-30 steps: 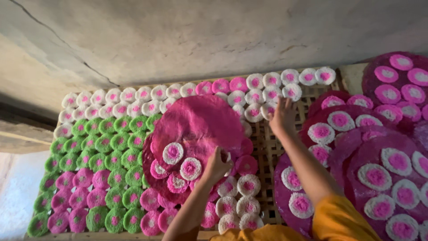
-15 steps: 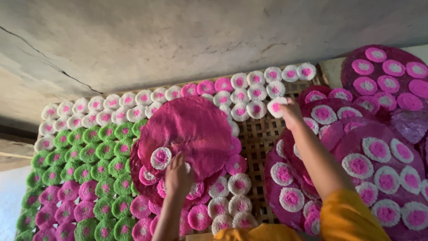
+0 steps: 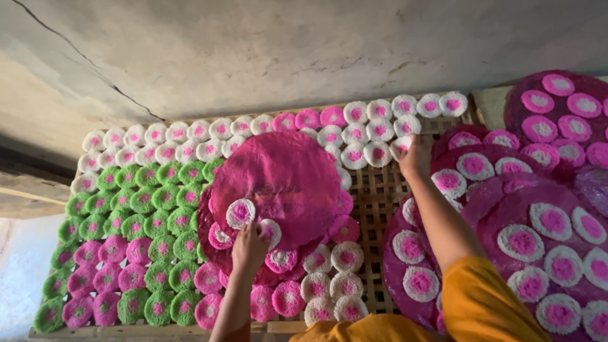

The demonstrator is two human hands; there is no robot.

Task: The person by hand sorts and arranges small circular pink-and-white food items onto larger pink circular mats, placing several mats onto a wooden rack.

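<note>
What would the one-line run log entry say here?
left hand: on white round cake with pink centre | right hand: placing similar cake on bamboo lattice rack

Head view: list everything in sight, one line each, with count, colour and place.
Small round cakes: many, white, green and pink with pink centres, in rows on the rack.
Bamboo lattice rack: one, tan, under the cakes.
Large pink disc: one, magenta, mid-rack, a few small cakes on its near edge.
Round trays: several, dark pink, stacked at right, carrying white cakes.
Wall: grey, cracked, behind the rack.
Left hand: on a white cake at the disc's near edge.
Right hand: holding a white cake by the far rows; orange sleeve.
</note>
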